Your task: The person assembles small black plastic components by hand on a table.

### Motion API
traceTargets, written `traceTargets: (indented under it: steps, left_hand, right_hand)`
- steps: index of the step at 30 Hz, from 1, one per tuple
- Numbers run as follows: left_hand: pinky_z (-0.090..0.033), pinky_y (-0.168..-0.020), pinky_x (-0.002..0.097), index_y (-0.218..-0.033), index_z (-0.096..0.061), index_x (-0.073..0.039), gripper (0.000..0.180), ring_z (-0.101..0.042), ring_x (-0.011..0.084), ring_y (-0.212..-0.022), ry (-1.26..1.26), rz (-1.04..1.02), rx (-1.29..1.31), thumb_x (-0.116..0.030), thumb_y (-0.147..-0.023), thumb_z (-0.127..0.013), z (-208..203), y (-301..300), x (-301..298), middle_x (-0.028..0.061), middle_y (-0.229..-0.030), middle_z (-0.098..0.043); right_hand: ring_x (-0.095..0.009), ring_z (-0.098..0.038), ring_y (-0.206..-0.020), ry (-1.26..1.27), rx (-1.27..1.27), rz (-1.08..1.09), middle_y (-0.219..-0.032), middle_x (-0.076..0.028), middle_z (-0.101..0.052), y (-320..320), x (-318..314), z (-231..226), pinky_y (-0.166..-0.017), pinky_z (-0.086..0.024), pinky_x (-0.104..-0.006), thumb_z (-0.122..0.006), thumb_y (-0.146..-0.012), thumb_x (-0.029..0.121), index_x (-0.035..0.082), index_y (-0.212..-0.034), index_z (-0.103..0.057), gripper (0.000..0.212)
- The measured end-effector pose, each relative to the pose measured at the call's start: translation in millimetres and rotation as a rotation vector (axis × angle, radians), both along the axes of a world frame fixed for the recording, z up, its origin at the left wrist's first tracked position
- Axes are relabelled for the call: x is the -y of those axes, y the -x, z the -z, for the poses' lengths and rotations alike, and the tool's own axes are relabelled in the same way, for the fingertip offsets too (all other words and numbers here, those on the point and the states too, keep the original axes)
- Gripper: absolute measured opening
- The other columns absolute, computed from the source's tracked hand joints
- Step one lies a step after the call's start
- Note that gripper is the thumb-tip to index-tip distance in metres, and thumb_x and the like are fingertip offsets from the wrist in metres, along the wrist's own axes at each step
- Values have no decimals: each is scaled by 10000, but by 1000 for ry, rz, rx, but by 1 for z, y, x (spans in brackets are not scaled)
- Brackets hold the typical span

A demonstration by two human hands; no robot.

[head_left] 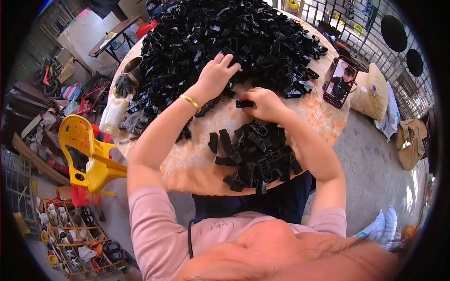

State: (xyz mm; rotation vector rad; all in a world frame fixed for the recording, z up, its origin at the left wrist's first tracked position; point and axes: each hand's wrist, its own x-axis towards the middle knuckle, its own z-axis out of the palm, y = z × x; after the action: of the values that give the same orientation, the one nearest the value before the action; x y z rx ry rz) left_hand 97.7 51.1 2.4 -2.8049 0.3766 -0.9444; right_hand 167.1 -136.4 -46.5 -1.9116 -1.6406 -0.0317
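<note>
A large heap of small black plastic parts (201, 37) covers the far side of a round table. My left hand (217, 75), with a gold bangle at the wrist, reaches to the near side of the heap. Its fingers are curled over a black plastic part (228, 51), partly hidden by the fingertips. To its right and nearer me, my right hand (265, 105) pinches another black plastic part (243, 104) just above the tablecloth (199, 145). A smaller pile of the same parts (260, 157) lies at the near edge, in front of my body.
A phone (340, 82) stands upright at the table's right edge. Dark gloves (133, 122) and a metal cup (133, 69) sit at the left edge. Beside the table are a yellow chair (86, 159), a shoe rack (77, 234) and stuffed sacks (370, 96).
</note>
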Motion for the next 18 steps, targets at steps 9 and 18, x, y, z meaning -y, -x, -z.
traceTargets:
  steps: [9, 18]
  left_hand:
    - [-412, -821, 350, -907, -568, -116, 216, -491, 218, -993, -21, 72, 118, -127, -696, -612, 2, 3, 0, 55, -1056, -513]
    - [-482, -777, 232, -958, -499, 16, 226, -535, 102, -928, 1504, 166, -217, 116, -766, -563, 24, 54, 47, 111, -1087, -544]
  right_hand:
    - [-117, -603, -715, -412, -578, 150, -824, -79, -652, -12, 1, -3, -651, -501, -258, -683, -777, 142, -24, -1001, -607, 289]
    - [-140, -613, -831, -394, -1199, -21, -947, -88, -619, 14, -9, -9, -732, -531, -273, -651, -806, 50, -31, -1071, -559, 292]
